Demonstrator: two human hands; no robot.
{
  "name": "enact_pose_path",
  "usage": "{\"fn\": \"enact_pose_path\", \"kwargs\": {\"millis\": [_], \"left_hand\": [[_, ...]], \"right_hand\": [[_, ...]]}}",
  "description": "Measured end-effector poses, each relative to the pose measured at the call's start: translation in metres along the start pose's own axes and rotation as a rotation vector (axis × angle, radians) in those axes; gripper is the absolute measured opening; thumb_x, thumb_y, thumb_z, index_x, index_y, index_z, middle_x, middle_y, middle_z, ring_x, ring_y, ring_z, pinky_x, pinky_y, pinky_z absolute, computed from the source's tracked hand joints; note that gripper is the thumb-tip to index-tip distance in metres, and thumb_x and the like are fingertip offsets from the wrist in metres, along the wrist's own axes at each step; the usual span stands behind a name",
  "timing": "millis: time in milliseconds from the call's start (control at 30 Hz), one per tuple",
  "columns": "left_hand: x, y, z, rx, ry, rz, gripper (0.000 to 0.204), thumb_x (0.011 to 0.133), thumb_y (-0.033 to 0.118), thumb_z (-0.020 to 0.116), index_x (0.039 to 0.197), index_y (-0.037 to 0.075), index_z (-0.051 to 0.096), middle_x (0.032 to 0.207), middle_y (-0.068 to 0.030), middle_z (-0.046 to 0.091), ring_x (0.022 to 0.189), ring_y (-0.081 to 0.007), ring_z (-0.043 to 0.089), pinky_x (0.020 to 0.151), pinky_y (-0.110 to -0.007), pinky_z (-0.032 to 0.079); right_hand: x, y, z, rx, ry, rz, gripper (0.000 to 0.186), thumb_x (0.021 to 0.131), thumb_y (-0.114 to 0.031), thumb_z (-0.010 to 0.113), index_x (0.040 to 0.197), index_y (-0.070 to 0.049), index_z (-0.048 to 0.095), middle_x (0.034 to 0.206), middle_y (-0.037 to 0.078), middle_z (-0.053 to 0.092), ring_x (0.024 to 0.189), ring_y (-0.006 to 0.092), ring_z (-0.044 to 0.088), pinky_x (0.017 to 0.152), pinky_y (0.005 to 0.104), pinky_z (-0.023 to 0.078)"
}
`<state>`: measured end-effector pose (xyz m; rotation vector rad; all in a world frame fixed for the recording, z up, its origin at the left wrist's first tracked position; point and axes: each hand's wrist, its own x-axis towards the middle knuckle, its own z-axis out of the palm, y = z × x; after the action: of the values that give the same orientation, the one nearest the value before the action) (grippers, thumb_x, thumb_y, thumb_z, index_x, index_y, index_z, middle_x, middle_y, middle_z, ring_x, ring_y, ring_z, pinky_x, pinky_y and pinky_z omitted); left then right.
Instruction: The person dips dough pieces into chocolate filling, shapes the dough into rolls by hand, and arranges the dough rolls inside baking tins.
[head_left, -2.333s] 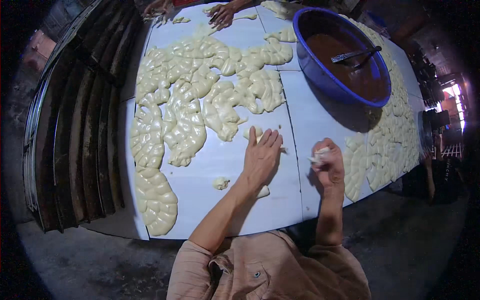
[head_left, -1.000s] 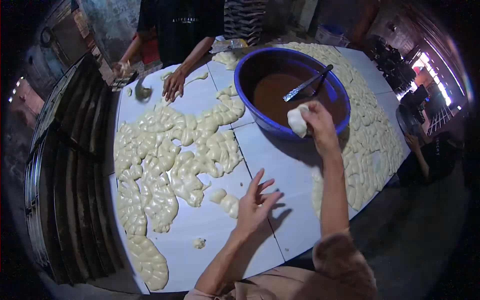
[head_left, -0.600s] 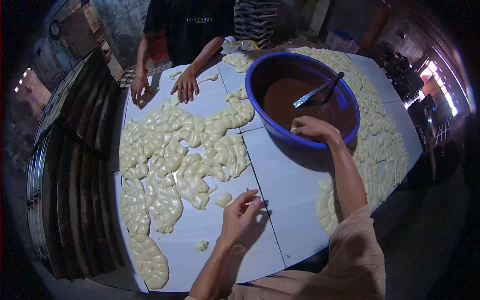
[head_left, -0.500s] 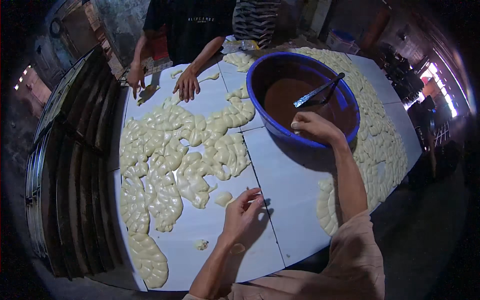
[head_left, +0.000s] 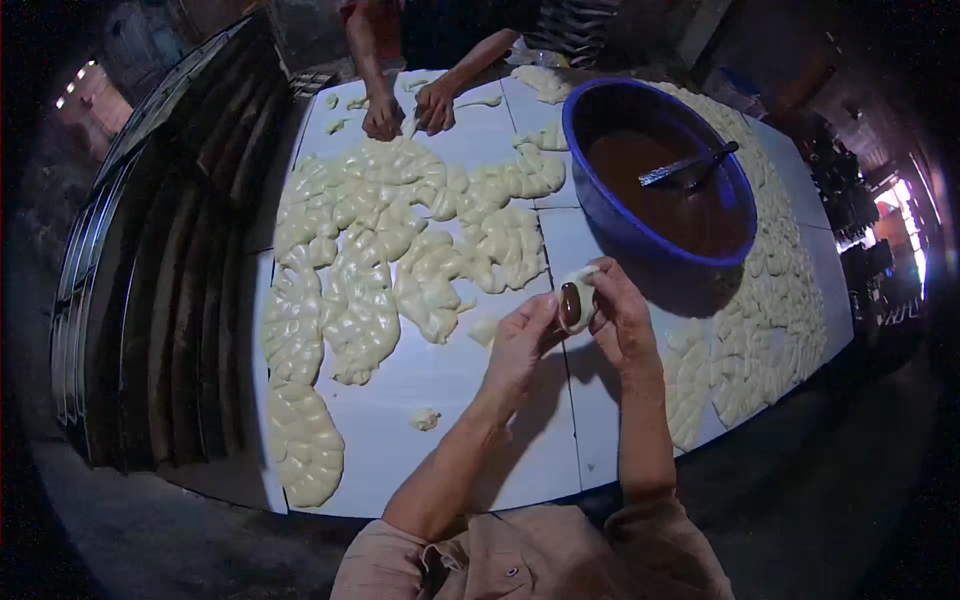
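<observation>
Between my two hands is a small flattened piece of pale dough (head_left: pixel 583 283) with an oblong dark brown filling (head_left: pixel 571 303) on it. My left hand (head_left: pixel 527 335) pinches its left edge, and the fingers of my right hand (head_left: pixel 622 315) grip its right edge. Just beyond my right hand stands a blue basin (head_left: pixel 575 150) of brown paste (head_left: pixel 625 165), with a flat-bladed spatula (head_left: pixel 690 168) resting in it. A loose piece of dough (head_left: pixel 484 330) lies beside my left hand, partly hidden by it.
Many pale dough pieces (head_left: pixel 365 320) cover the left of the white table (head_left: pixel 500 440); more dough (head_left: pixel 765 330) spreads along the right side. A dough scrap (head_left: pixel 424 419) lies near the front. Stacked dark trays (head_left: pixel 165 300) stand at left. Across the table, another person's hands (head_left: pixel 434 108) handle dough.
My right hand has come from the basin toward my left hand. Both now hold a dough piece with brown filling. The other person's hands have drawn together. The view has shifted.
</observation>
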<state>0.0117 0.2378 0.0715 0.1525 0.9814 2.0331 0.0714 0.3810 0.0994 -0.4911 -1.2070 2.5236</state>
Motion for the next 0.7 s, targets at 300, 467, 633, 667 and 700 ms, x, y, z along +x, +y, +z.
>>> {"fn": "enact_pose_path", "kwargs": {"millis": [300, 467, 633, 667, 700], "left_hand": [[-0.044, 0.008, -0.055, 0.195, 0.263, 0.099, 0.035, 0.092, 0.019, 0.070, 0.121, -0.002, 0.066, 0.103, -0.0062, 0.070, 0.091, -0.0127, 0.066, 0.080, -0.027, 0.054], [-0.056, 0.018, -0.062, 0.288, 0.288, 0.181, 0.037, 0.091, 0.022, 0.071, 0.119, -0.001, 0.067, 0.104, -0.0073, 0.070, 0.092, -0.0149, 0.066, 0.081, -0.029, 0.054], [-0.062, 0.052, -0.077, 0.327, 0.198, -0.063, 0.037, 0.090, 0.030, 0.072, 0.111, 0.000, 0.070, 0.093, -0.0055, 0.070, 0.082, -0.0114, 0.066, 0.071, -0.025, 0.054], [-0.063, 0.056, -0.083, 0.345, 0.146, -0.112, 0.039, 0.090, 0.031, 0.072, 0.114, 0.000, 0.069, 0.094, -0.0060, 0.070, 0.083, -0.0140, 0.066, 0.076, -0.027, 0.055], [-0.067, 0.059, -0.087, 0.401, 0.139, -0.086, 0.038, 0.090, 0.030, 0.071, 0.114, 0.000, 0.069, 0.095, -0.0067, 0.070, 0.082, -0.0138, 0.067, 0.075, -0.028, 0.055]], "right_hand": [[-0.044, 0.083, 0.042, -1.156, 0.048, -0.580, 0.034, 0.081, -0.004, 0.073, 0.114, -0.003, 0.065, 0.125, 0.014, 0.054, 0.105, 0.0254, 0.062, 0.084, 0.0330, 0.055], [-0.050, 0.103, 0.051, -1.023, 0.085, -0.533, 0.020, 0.084, -0.004, 0.070, 0.104, 0.000, 0.068, 0.103, 0.008, 0.065, 0.086, 0.0174, 0.064, 0.076, 0.0305, 0.053], [-0.065, 0.092, 0.059, -0.752, -0.037, -0.098, 0.028, 0.088, -0.012, 0.070, 0.112, 0.000, 0.067, 0.108, 0.007, 0.064, 0.089, 0.0126, 0.060, 0.074, 0.0261, 0.049], [-0.069, 0.093, 0.058, -0.733, -0.187, -0.184, 0.030, 0.088, -0.012, 0.069, 0.116, 0.000, 0.067, 0.110, 0.008, 0.064, 0.093, 0.0136, 0.059, 0.075, 0.0273, 0.049], [-0.074, 0.093, 0.060, -0.785, -0.250, -0.229, 0.034, 0.089, -0.013, 0.068, 0.121, -0.001, 0.065, 0.113, 0.009, 0.063, 0.101, 0.0159, 0.059, 0.080, 0.0298, 0.049]]}}
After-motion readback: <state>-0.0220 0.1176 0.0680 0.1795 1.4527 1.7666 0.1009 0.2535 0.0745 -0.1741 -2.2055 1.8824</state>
